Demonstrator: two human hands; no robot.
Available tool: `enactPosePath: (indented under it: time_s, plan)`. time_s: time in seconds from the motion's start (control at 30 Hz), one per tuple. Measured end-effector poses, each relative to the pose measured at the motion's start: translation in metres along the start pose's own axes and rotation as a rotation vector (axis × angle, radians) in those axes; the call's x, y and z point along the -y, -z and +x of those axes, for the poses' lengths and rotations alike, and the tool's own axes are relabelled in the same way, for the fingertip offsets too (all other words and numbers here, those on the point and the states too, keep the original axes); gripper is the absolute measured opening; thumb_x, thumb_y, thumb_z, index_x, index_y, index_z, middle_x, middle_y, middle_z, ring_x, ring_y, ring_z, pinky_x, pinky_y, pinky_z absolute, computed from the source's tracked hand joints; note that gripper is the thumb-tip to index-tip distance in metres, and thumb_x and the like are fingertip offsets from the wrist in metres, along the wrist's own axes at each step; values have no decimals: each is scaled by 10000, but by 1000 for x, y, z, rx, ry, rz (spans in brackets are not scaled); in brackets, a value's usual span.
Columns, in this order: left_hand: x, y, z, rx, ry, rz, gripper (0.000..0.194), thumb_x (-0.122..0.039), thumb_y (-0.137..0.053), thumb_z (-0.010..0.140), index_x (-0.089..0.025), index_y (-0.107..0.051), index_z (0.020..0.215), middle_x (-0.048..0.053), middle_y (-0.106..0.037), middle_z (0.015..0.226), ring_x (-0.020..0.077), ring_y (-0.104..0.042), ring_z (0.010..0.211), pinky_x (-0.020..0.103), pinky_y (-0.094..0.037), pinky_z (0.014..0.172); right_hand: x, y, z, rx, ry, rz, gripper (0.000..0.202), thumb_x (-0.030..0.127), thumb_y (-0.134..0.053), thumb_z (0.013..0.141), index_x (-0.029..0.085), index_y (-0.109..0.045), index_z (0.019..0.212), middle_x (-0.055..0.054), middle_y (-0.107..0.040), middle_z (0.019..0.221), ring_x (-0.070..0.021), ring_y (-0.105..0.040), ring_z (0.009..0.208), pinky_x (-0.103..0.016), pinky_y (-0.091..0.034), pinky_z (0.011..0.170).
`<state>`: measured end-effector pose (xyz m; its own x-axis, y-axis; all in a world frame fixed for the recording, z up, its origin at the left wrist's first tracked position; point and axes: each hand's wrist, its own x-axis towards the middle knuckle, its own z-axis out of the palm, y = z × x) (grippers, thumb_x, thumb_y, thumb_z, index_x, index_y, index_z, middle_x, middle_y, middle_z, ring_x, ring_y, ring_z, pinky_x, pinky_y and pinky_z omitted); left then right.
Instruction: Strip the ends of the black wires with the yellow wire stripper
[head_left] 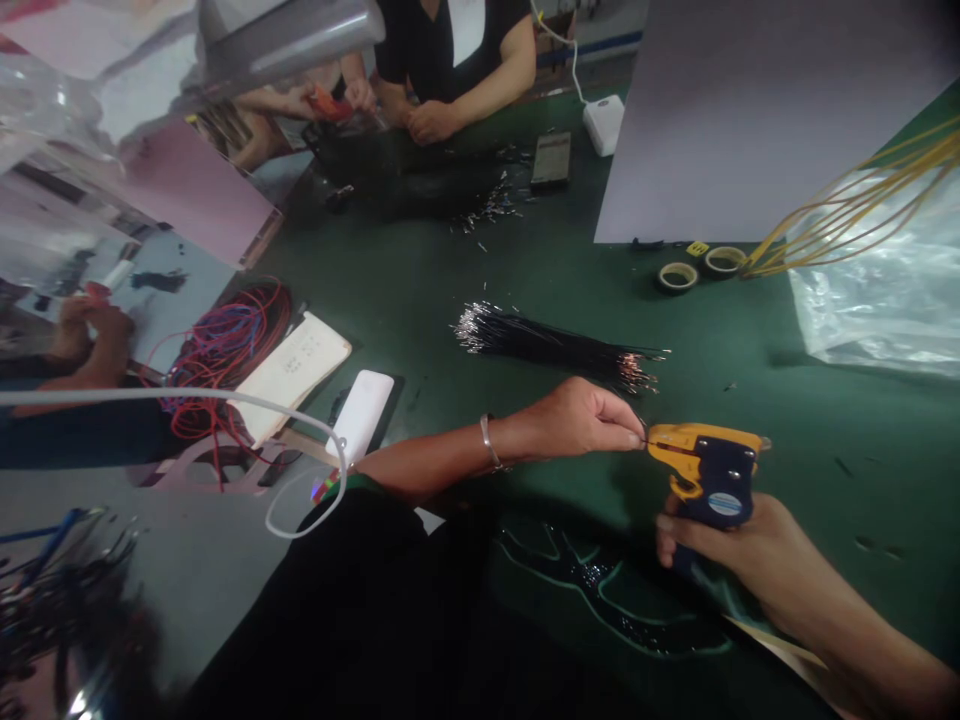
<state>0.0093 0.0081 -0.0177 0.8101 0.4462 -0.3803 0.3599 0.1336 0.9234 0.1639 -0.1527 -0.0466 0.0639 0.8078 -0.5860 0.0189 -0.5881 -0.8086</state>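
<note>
Across the dark green tabletop (540,270) from me, a broad pale grey sheet (720,120) rises at the far right, its top cut off. Opposite, a co-worker in a black top (420,50) shows only below the head. A crinkled clear plastic bag (885,310) runs out past the right edge. Mid-table lies a long bundle of thin black wires (547,340), bare ends silvery on the left, coppery on the right. Off to the left, a cream rectangular booklet (296,370) carries dark writing too small to read. Just nearer than the coppery ends is the yellow-and-navy pistol-shaped wire stripper (731,460), gripped by the right hand (757,540), fingers curled around the handle and partly hidden. The left hand (585,415), palm out of sight, has thumb and forefinger pinched together. On the stripper's side, a pale blue oval label (726,503) is blurred; a small yellow tag (698,249) bears dark characters I can't make out. Slightest of all, the single black wire (644,438) in that pinch meets the tool's front; how far it enters, I can't tell.
</note>
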Motion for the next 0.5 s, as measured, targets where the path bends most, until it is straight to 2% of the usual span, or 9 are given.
enactPosePath:
  time_s: [0.1, 0.23, 0.37, 0.43, 0.5]
  plan:
    - [-3, 0, -1, 9, 37, -7, 78, -155, -646, 728, -132, -717, 750, -4, -646, 709, 69, -526, 648, 195, -409, 610, -1, -1, -2, -13, -3, 6, 286, 462, -783, 641, 222, -651, 560, -34, -682, 563, -220, -603, 596, -339, -480, 660]
    - [-5, -1, -4, 34, 126, -9, 149, -227, -653, 739, -127, -723, 824, -38, -554, 606, 38, -366, 479, 185, -268, 441, -7, -2, -4, -53, -4, 43, 255, 432, -784, 626, 219, -649, 589, -19, -675, 546, -214, -594, 577, -333, -474, 643]
    - [-4, -2, -5, 43, 116, -33, 158, -235, -648, 728, -123, -716, 816, -40, -542, 597, 28, -331, 452, 187, -219, 416, -11, 0, -3, -69, 10, 21, 311, 390, -715, 689, 208, -613, 458, -23, -615, 471, -197, -551, 526, -323, -451, 601]
    - [-4, 0, -4, 11, 97, -53, 129, -216, -643, 716, -118, -702, 777, -32, -560, 609, 24, -341, 447, 188, -213, 413, -9, 5, -3, -100, 12, 14, 336, 360, -711, 679, 207, -590, 405, -34, -604, 455, -195, -545, 513, -319, -451, 583]
    - [-5, 5, -4, -67, 79, -78, 110, -204, -638, 707, -114, -687, 747, -23, -574, 618, 18, -344, 436, 191, -213, 411, -6, 13, -4, -177, -3, 74, 250, 349, -740, 617, 212, -613, 451, -37, -615, 455, -208, -560, 497, -320, -464, 547]
